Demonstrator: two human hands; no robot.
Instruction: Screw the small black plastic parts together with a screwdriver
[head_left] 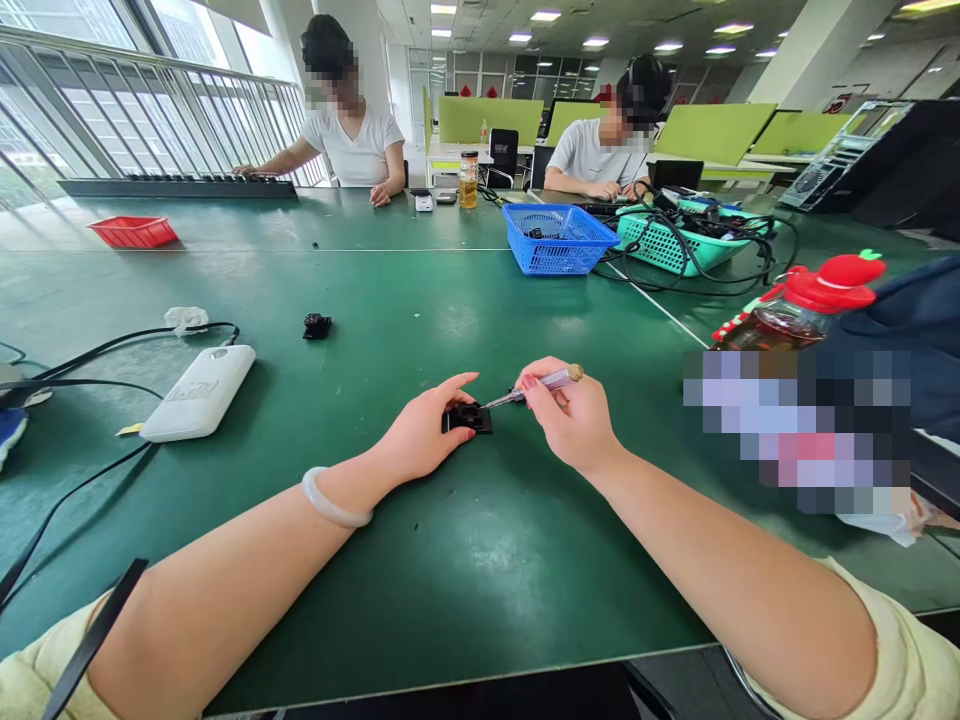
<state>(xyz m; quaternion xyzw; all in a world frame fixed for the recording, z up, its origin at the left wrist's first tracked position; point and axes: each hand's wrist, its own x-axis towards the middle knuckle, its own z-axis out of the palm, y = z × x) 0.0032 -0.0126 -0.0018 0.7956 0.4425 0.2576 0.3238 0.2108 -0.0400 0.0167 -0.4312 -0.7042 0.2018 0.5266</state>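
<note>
A small black plastic part (471, 418) with a flat base lies on the green table. My left hand (424, 425) holds it, thumb at the near side and fingers around the far side. In my right hand (574, 420) is a screwdriver (556, 379) with a clear, purplish handle, gripped between thumb and fingers. Its thin metal shaft points left and down, and the tip reaches the black part's right side; whether it sits in a screw cannot be made out. Another small black part (316, 326) stands farther off to the left.
A white power bank (201, 393) with black cables lies left. Farther back are a red tray (135, 232), a blue basket (562, 240) and a green basket (675, 240) with cables. A red-capped bottle (795, 305) stands right. Two people sit across the green table (480, 570).
</note>
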